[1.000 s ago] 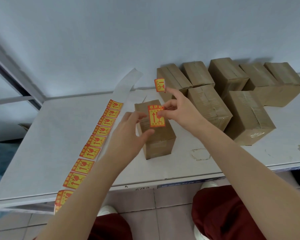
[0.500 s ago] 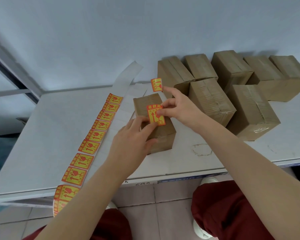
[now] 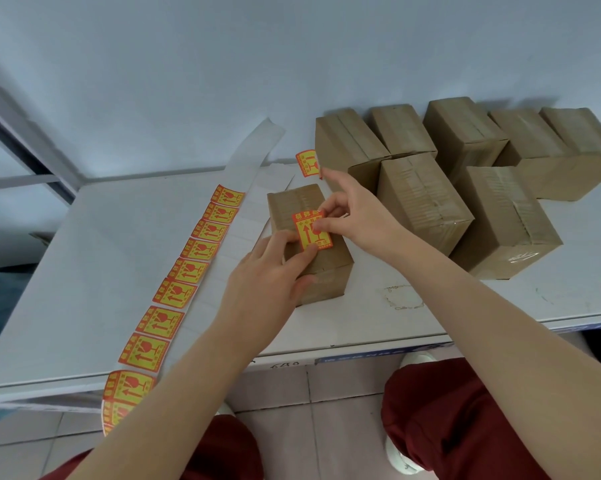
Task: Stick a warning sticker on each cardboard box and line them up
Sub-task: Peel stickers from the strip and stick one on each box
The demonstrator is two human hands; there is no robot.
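A small cardboard box (image 3: 330, 268) stands alone near the table's front middle. A red-and-yellow warning sticker (image 3: 311, 232) lies on its top face. My right hand (image 3: 357, 209) pinches the sticker's upper right corner, and a second sticker (image 3: 307, 163) hangs from its raised index fingertip. My left hand (image 3: 274, 271) rests against the box's left side, thumb and fingers at the sticker's lower left corner. A strip of stickers (image 3: 191, 268) on white backing runs diagonally across the left of the table.
Several brown taped boxes (image 3: 423, 199) cluster at the back right against the wall. The white table (image 3: 94, 271) ends at a front edge just above my knees. The peeled backing paper (image 3: 257, 143) curls up the wall.
The sticker has come down onto the box top. My left hand has moved in to the box and the sticker's lower corner. The view has shifted slightly.
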